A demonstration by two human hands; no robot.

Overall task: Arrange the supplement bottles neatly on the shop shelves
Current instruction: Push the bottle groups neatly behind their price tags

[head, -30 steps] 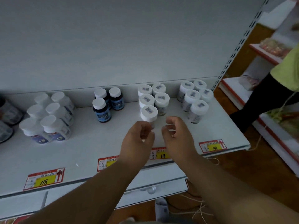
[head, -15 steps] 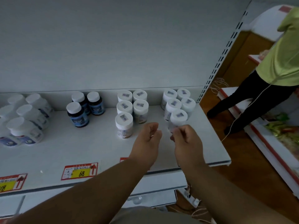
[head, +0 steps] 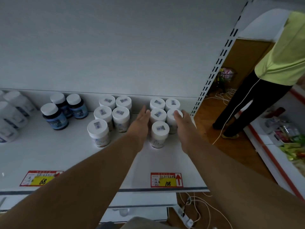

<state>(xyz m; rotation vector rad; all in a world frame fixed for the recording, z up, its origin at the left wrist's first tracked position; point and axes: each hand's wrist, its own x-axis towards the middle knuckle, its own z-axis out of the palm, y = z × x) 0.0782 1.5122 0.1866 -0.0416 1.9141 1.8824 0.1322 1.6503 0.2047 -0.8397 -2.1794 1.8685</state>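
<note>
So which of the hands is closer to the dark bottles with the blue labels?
Left. The left hand lies between the two white-bottle groups, nearer the dark bottles; the right hand is beyond the right-hand group.

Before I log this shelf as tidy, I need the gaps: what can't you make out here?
Head view only:
- Label text on the white-capped bottles: too small, dim.
- White bottles at far left: cut by the frame edge, blurred.
- Contact of left hand and right hand with the cluster: hidden by the hands.

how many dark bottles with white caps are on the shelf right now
3. Two dark bottles stand side by side at the back wall, and one stands in front of them, slightly left. None looks hidden; both hands are well to their right.
</note>
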